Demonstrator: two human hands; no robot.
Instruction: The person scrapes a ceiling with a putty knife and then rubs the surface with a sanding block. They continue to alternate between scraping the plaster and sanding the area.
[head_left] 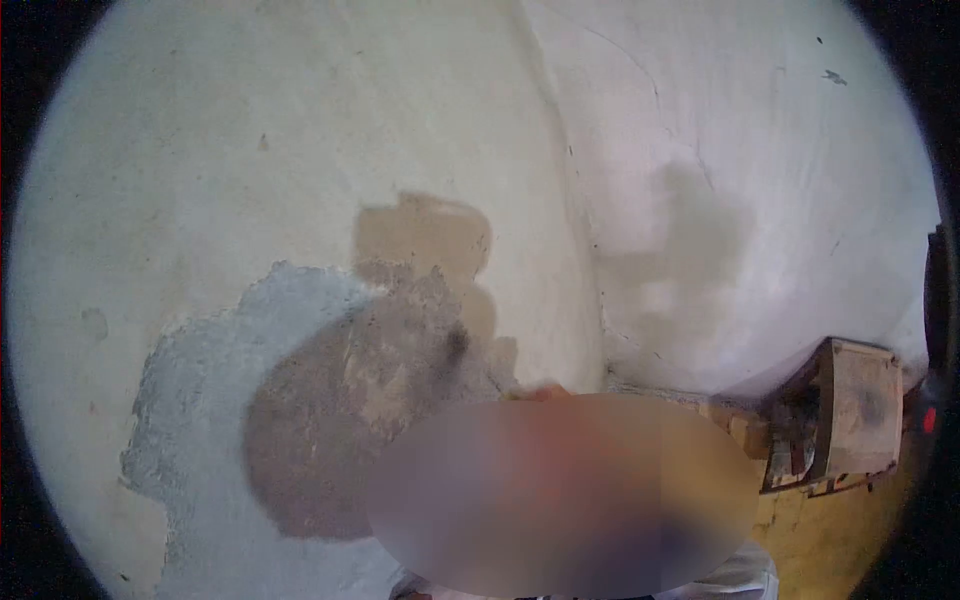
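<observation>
A large blurred oval covers the lower middle of the view and hides most of what is there. Just above its upper edge shows a small bit of skin, perhaps fingers [541, 392], close to the foot of the wall. Whose hand it is, and whether left or right, I cannot make out. Anything held is hidden. Behind rises a pale wall [330, 120] with a rough grey patch [215, 400] of bare plaster. A dark shadow falls across this patch. White cloth [745, 574] shows below the oval at the right.
A worn wooden stool or box-like piece [862, 410] stands tilted in view at the right, by the wall corner. Under it the floor [830, 540] looks yellowish. A second wall [740, 100] meets the first at a corner. Something red [929, 419] shows at the far right edge.
</observation>
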